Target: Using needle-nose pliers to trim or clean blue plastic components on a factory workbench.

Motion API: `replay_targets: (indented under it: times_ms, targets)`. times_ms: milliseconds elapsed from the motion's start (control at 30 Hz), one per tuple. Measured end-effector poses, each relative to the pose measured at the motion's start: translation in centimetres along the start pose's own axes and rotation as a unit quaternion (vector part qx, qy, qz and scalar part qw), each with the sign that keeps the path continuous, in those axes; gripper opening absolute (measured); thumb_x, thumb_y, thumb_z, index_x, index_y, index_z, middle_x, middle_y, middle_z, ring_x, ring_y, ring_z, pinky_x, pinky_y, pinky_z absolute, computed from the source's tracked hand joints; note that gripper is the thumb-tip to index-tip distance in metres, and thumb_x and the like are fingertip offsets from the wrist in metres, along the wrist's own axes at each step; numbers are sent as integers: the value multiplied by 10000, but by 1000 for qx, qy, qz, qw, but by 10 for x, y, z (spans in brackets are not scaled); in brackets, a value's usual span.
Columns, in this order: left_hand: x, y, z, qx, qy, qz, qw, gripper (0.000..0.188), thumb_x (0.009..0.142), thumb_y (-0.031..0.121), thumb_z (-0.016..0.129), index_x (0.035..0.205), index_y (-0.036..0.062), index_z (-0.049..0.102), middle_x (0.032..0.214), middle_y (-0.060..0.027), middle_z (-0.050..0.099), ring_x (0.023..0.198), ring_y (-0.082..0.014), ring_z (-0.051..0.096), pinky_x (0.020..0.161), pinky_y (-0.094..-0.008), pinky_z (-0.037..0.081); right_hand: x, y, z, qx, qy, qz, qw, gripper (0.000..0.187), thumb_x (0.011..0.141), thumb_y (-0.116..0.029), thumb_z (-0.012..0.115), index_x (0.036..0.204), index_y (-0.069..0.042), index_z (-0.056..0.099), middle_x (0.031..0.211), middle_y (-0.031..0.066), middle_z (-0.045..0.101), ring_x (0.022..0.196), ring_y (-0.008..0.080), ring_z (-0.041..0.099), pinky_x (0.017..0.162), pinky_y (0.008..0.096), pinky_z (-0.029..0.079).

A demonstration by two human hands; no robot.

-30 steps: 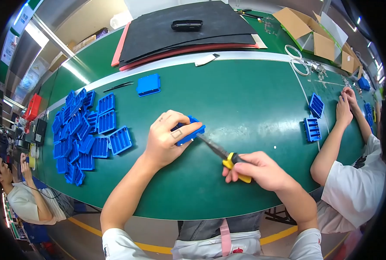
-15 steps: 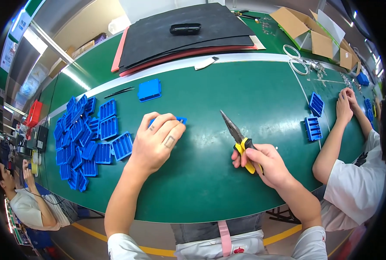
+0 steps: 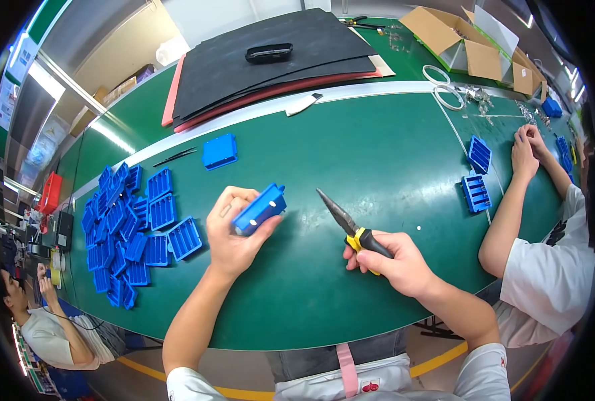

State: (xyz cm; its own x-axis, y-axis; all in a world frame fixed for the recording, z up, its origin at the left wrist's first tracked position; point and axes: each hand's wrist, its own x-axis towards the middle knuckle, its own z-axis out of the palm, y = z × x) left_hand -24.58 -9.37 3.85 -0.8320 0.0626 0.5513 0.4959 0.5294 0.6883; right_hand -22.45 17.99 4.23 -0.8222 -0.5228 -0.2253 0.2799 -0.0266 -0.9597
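A blue plastic battery holder (image 3: 260,211) is gripped in my left hand (image 3: 233,230), tilted so that one side wall with two pale spots shows. My fingers wrap behind it and the thumb presses its near side. In my right hand (image 3: 394,260) are long-nose pliers (image 3: 344,219) with yellow and black handles; their closed jaws point up and left, apart from the holder. To the left of my left hand lies a heap of blue battery holders (image 3: 127,224) with slotted compartments. Another blue holder (image 3: 219,152) rests face down beyond my left hand.
Black tweezers (image 3: 175,157) lie beyond the heap. A stack of black sheets (image 3: 271,73) carries a black tray (image 3: 269,53). Near a white-handled blade (image 3: 304,105) runs a pale strip. Two holders (image 3: 477,192) lie by a co-worker's hands (image 3: 526,150); cardboard boxes (image 3: 458,47) stand behind.
My left hand has turned over, bringing the blue holder into view with its side facing up. The pliers have shifted slightly left and down, and their handles have come closer together.
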Motion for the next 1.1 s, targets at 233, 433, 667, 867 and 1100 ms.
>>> replay_targets:
  times_ms: [233,433,667,867,1100]
  targets:
    - [-8,7,13,-157,-32,-48,986,458,691,-155,656,1090,5,498,940,-119,599,990,-265,647,859,-354,524,-2,1,6,-15,-44,-6,999,250,933,-131,584,735,21,600,959,87,635,855,139,597,784,284,474]
    - [-6,12,8,18,-45,49,998,447,659,-113,698,1087,0,638,976,-123,657,844,-223,663,753,-293,531,-1,5,7,-66,-56,-51,995,210,924,-132,597,793,28,635,963,89,640,862,144,594,785,281,472]
    - [-6,13,10,-9,5,44,999,359,659,-49,785,997,20,687,964,-126,689,816,-228,657,742,-303,521,-1,9,4,-82,-69,-58,993,183,924,-117,591,849,34,662,994,94,649,883,151,609,807,284,481]
    - [-13,14,11,-30,16,25,999,358,678,-61,762,1022,6,683,1008,-159,686,869,-236,659,780,-304,521,-2,2,10,-76,-67,-39,994,180,909,-79,562,834,50,662,1038,157,652,981,237,643,883,341,492]
    - [-12,16,12,-7,23,74,997,402,719,-85,680,1113,-14,645,1056,-190,681,889,-246,663,791,-322,527,-4,0,12,-47,-72,-35,996,169,912,-57,555,860,57,668,1078,172,653,1027,256,637,913,357,484]
